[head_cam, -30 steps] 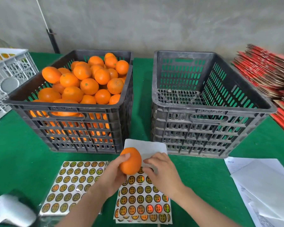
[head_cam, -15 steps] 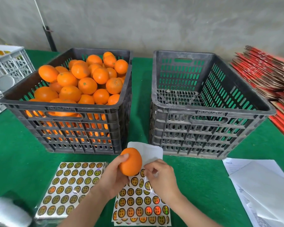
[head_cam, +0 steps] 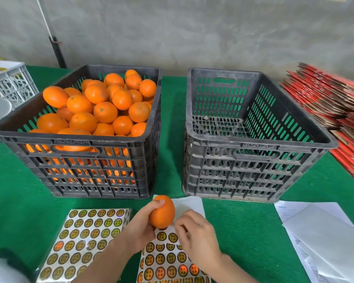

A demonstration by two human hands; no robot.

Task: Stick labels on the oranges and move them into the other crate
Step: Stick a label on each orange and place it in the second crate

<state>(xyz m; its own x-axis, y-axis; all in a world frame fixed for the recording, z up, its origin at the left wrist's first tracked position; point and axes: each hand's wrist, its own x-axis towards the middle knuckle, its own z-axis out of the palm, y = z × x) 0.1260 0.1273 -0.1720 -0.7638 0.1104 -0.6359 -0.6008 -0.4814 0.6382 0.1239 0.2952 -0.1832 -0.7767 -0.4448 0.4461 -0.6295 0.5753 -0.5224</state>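
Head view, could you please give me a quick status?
Left hand grips orange. Right hand curled beside it over label sheet, label unseen. Right crate empty, path clear.

Single head-worn wide-angle view, aimed forward and down.
Near the left hand (head_cam: 139, 227) and right hand (head_cam: 196, 235) at the bottom edge; facing the full crate (head_cam: 114, 142) and empty crate (head_cam: 253, 145) on the green table (head_cam: 172, 129), grey wall (head_cam: 192, 33) beyond.

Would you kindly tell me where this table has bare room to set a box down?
Green cloth is bare before the empty crate, between the sticker sheets and white papers, and left of the full crate. The gap between crates is narrow. The front centre is crowded: left hand, right hand, orange.
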